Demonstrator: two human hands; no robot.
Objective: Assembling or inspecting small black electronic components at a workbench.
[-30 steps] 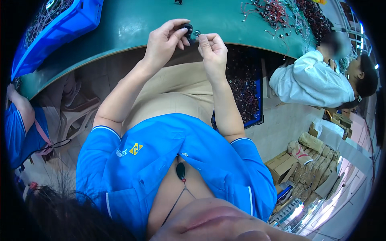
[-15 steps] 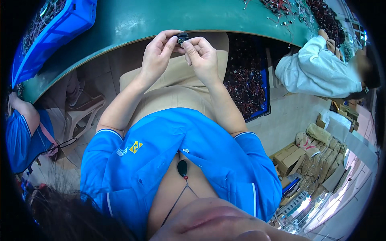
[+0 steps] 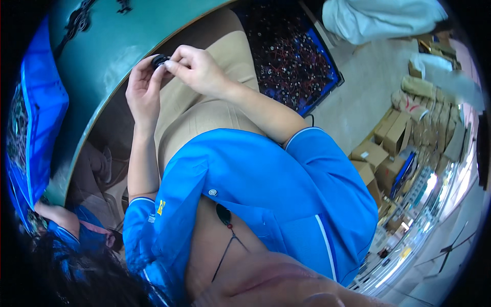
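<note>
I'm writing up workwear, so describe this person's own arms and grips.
The left sleeve and right sleeve are short and bright blue, with a thin whitish edging at the hem. Below them, the left forearm and right forearm are uncovered. The left grip and right grip wear no gloves; no watch shows.

Beside the near edge of the bench (image 3: 120,43), fingers (image 3: 174,67) are partly hiding a black round component (image 3: 158,60); the upper frame edge is cutting off a pale sweatshirt (image 3: 373,21).
</note>
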